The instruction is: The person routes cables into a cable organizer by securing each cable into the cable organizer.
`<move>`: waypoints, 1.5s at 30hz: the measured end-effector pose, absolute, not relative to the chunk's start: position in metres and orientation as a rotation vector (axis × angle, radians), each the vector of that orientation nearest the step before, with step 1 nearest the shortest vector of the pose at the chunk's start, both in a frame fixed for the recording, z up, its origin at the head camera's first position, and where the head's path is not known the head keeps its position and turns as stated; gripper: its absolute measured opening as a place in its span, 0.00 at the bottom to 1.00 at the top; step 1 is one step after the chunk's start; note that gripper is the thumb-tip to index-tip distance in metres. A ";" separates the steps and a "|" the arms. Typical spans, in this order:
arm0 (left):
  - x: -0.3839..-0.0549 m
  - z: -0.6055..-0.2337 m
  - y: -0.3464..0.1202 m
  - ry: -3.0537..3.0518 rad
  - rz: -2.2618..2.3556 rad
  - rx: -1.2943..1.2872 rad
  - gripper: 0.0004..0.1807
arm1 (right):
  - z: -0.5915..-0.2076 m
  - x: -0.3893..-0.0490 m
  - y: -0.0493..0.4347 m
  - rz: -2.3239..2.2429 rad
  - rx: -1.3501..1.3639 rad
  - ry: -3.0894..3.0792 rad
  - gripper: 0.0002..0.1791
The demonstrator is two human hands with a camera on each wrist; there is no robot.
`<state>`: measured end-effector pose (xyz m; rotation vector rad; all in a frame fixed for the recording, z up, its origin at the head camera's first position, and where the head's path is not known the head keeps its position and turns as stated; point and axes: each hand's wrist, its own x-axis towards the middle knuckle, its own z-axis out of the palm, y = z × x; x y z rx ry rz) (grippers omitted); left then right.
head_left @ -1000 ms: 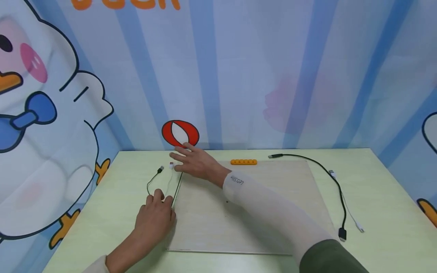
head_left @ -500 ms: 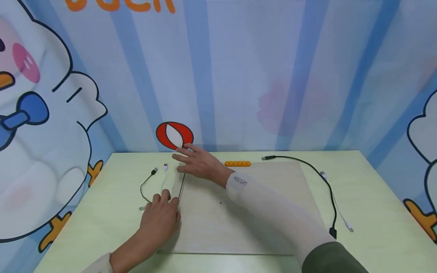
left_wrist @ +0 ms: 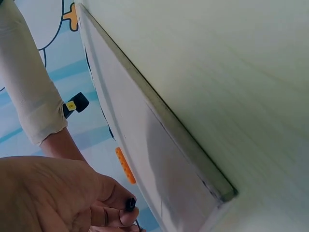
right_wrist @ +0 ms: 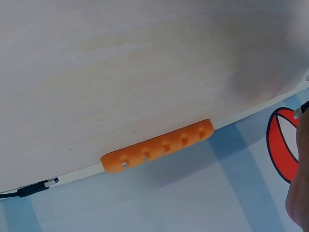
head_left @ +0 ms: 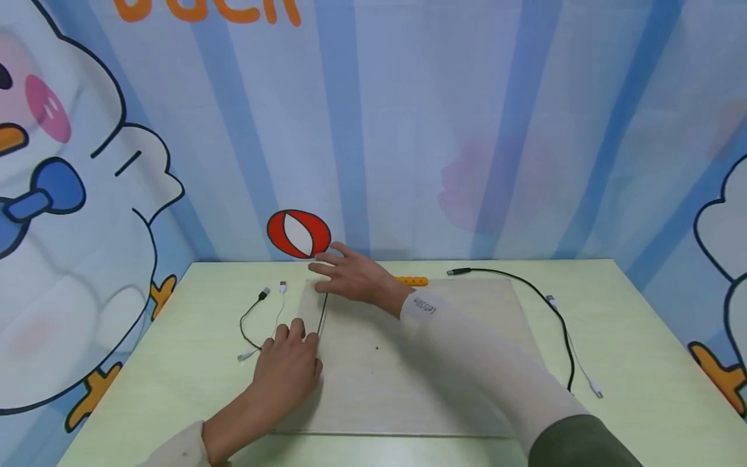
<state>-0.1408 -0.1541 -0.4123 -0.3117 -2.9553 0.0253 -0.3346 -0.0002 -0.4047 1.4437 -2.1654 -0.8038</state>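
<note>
A thin dark cable (head_left: 323,314) runs straight between my two hands, above the left part of a pale board (head_left: 432,376). My left hand (head_left: 288,363) pinches its near end; in the left wrist view a small black connector (left_wrist: 130,204) sits between thumb and fingertip. Farther back, my right hand (head_left: 356,275) holds the far end, its other fingers spread. A black plug with a metal tip (right_wrist: 300,111) pokes out beside that hand in the right wrist view. The pinching fingertips of the right hand are hidden there.
An orange cable holder (right_wrist: 159,146) with several notches lies at the board's back edge. Left of the board lie a black USB cable (head_left: 246,316) and a white one (head_left: 281,308). A thick black cable (head_left: 560,321) and a white cable (head_left: 586,373) lie at the right.
Both hands have moved right with the cable, from the board's left edge to over the board. The white and black cables at the left now show more fully.
</note>
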 end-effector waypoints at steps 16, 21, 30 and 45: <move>-0.149 -0.409 -0.129 -2.995 0.011 -0.366 0.10 | -0.410 -0.346 0.031 -0.763 1.471 -2.068 0.25; -0.151 -0.408 -0.122 -3.001 0.009 -0.383 0.10 | -0.411 -0.349 0.039 -0.725 1.493 -2.053 0.24; -0.156 -0.408 -0.111 -2.974 -0.013 -0.425 0.10 | -0.407 -0.353 0.052 -0.771 1.490 -2.069 0.25; -0.163 -0.405 -0.089 -2.968 -0.048 -0.469 0.10 | -0.403 -0.355 0.081 -0.734 1.488 -2.058 0.21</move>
